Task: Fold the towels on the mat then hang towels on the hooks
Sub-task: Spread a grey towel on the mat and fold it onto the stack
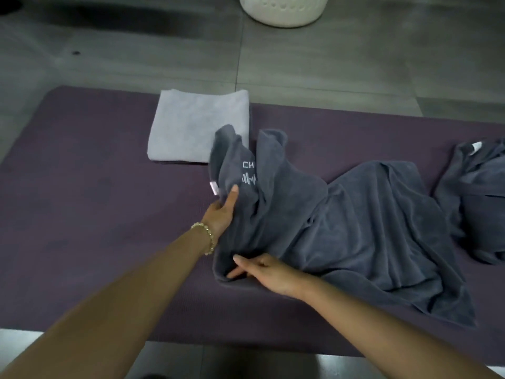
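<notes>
The dark grey towel (355,228) lies crumpled and unfolded across the middle of the purple mat (95,201), bunched into loose ridges, with its far left end raised in two peaks and its right end spread flat towards the mat's near edge. White lettering and a barbell logo (248,173) show on the raised left end, partly hidden in a fold, and a small pale label (213,188) sticks out from the hem just left of it. The left hand (222,212) grips that left hem just below the logo: its thumb (233,192) lies on top of the fabric and the other fingers are hidden beneath it. A bracelet of pale beads (207,236) circles the left wrist. The right hand (266,273) rests on the towel's near left corner with its fingers (240,259) stretched out to the left over the rolled hem; whether they pinch the cloth or only press on it cannot be told. Just beyond the raised end, a light lavender towel (199,124) sits folded into a neat rectangle at the mat's far edge, its near right corner overlapped by one of the dark peaks. At the right edge of the view a second dark grey towel (478,203) lies in a heap on the mat, with a white tag (476,147) showing at its top. The mat lies on a grey tiled floor (328,64), and the bottom of a white perforated basket (284,9) stands on the tiles well beyond the mat.
</notes>
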Action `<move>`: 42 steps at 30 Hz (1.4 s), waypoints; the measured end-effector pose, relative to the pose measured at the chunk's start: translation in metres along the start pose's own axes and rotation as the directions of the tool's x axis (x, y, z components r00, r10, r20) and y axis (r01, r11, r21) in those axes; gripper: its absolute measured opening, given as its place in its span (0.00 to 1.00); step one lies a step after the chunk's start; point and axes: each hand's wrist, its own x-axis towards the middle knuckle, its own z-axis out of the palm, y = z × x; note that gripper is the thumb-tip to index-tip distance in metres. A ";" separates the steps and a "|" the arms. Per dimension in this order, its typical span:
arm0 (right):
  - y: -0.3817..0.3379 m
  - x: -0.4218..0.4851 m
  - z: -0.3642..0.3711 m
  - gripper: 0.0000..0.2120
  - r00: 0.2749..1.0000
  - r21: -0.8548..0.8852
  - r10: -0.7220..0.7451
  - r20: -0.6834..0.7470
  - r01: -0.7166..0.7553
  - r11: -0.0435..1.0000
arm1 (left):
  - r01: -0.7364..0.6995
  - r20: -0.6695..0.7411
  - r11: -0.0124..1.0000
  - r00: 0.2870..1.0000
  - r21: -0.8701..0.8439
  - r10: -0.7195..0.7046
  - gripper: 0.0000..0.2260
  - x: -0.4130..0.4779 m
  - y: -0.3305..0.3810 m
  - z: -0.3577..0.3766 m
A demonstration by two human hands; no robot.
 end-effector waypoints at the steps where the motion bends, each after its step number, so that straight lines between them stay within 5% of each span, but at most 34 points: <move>1: 0.002 0.001 -0.004 0.22 0.998 0.004 -0.020 -0.053 0.021 1.000 | -0.065 -0.062 0.998 0.996 0.013 0.066 0.31 0.001 -0.005 0.001; 4: 0.006 0.012 -0.032 0.19 0.909 0.106 -0.098 -0.405 0.154 0.982 | -0.186 -0.183 0.982 0.967 -0.021 0.179 0.19 -0.010 -0.020 -0.021; 7: 0.001 0.029 -0.066 0.09 0.715 -0.093 -0.212 -0.667 0.202 0.975 | -0.086 -0.204 0.956 0.968 0.279 0.147 0.19 -0.015 -0.044 -0.069; 10: -0.017 0.042 -0.084 0.24 0.647 -0.202 -0.262 -0.716 0.168 0.965 | 0.187 -0.074 0.794 0.981 0.578 -0.177 0.29 -0.021 -0.056 -0.107; 12: -0.031 0.049 -0.093 0.33 0.619 -0.249 -0.270 -0.737 0.122 0.961 | 0.234 -0.157 0.638 0.972 0.733 -0.177 0.37 -0.014 -0.051 -0.117; 14: -0.039 0.060 -0.102 0.36 0.645 -0.345 -0.262 -0.718 -0.003 0.938 | 0.200 -0.315 0.543 0.941 0.815 0.126 0.35 -0.002 -0.042 -0.118; 16: -0.042 0.069 -0.106 0.35 0.730 -0.401 -0.193 -0.655 -0.119 0.908 | 0.067 -0.330 0.634 0.892 0.770 0.308 0.27 0.007 -0.028 -0.108; 18: -0.037 0.073 -0.104 0.30 0.792 -0.375 -0.080 -0.605 -0.195 0.906 | -0.161 -0.142 0.590 0.890 0.791 0.434 0.27 0.014 -0.014 -0.092; 21: -0.020 0.069 -0.091 0.22 0.788 -0.355 -0.095 -0.608 -0.163 0.921 | -0.382 0.146 0.323 0.811 0.866 0.566 0.32 0.025 -0.002 -0.076; 23: -0.005 0.061 -0.083 0.25 0.758 -0.436 -0.187 -0.625 -0.140 0.889 | -0.418 0.260 0.180 0.792 0.890 0.552 0.33 0.032 0.001 -0.070; 27: 0.021 0.043 -0.072 0.27 0.657 -0.585 -0.366 -0.659 -0.142 0.799 | -0.286 0.218 0.134 0.900 0.949 0.378 0.37 0.035 0.006 -0.068; 29: 0.024 0.039 -0.073 0.30 0.638 -0.487 -0.284 -0.715 -0.164 0.858 | -0.205 0.158 0.109 0.928 0.973 0.338 0.38 0.035 0.010 -0.064; 33: 0.009 0.050 -0.090 0.28 0.648 0.026 0.129 -0.751 -0.165 0.986 | -0.092 0.098 -0.033 0.950 0.995 0.297 0.30 0.040 0.012 -0.059; 35: 0.002 0.058 -0.096 0.36 0.664 0.233 0.248 -0.706 -0.113 0.966 | -0.089 0.080 0.018 0.952 0.996 0.294 0.23 0.041 0.007 -0.064; 37: 0.000 0.070 -0.099 0.40 0.642 0.289 0.264 -0.719 -0.069 0.955 | -0.164 0.085 0.217 0.939 0.962 0.332 0.18 0.040 0.000 -0.072; 40: -0.001 0.082 -0.101 0.18 0.592 0.263 0.235 -0.770 -0.041 0.964 | -0.353 0.115 0.471 0.879 0.808 0.462 0.12 0.029 -0.006 -0.085; 42: -0.007 0.082 -0.102 0.23 0.579 0.215 0.158 -0.800 0.030 0.976 | -0.387 0.046 0.637 0.874 0.667 0.483 0.16 0.019 -0.006 -0.092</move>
